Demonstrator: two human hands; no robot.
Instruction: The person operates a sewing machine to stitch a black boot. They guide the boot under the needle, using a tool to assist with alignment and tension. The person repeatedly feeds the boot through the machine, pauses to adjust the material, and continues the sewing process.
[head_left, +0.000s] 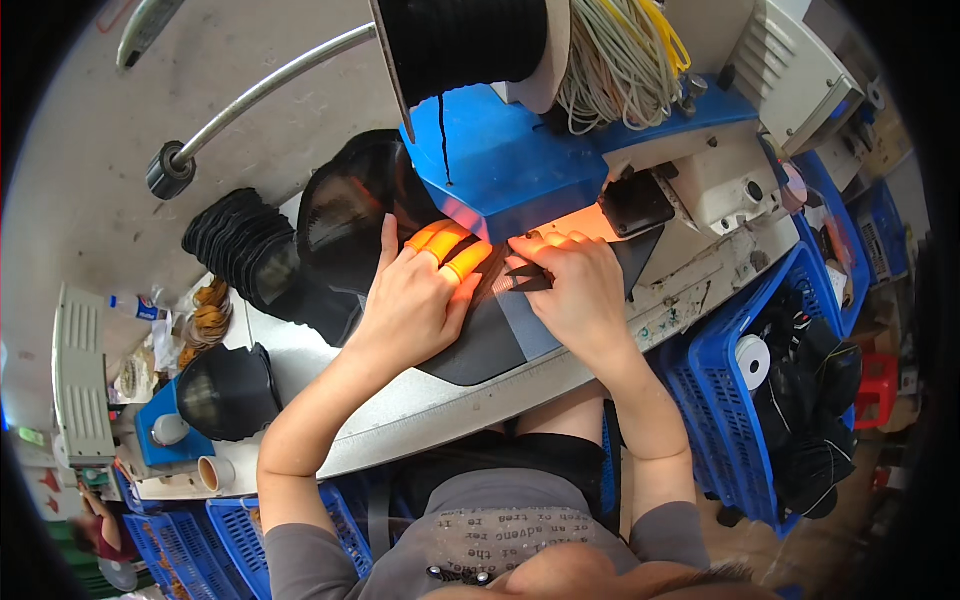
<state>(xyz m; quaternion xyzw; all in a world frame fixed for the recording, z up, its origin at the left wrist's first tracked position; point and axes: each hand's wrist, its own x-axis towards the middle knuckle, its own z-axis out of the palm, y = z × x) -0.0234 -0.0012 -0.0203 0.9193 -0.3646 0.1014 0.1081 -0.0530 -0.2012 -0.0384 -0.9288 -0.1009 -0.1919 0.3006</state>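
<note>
My left hand (pixel 425 295), with yellow finger cots on some fingers, lies on a dark flat piece (pixel 480 345) under the blue machine head (pixel 500 160). Its fingers are stretched out, with the thumb apart. My right hand (pixel 580 290) is curled on the other side of that piece, with black snips (pixel 530 278) held in it, blades pointing toward my left hand. Orange light falls on the fingertips of both hands. The spot under the head is hidden by the head and my fingers. A glossy black curved panel (pixel 350 215) lies beyond my left hand.
A stack of black cut pieces (pixel 240 245) and a separate black piece (pixel 228 392) lie left. Above the machine hangs a black cord spool (pixel 470 40); a metal rod (pixel 280 85) sticks out beside it. A full blue crate (pixel 715 380) stands right, below the table edge.
</note>
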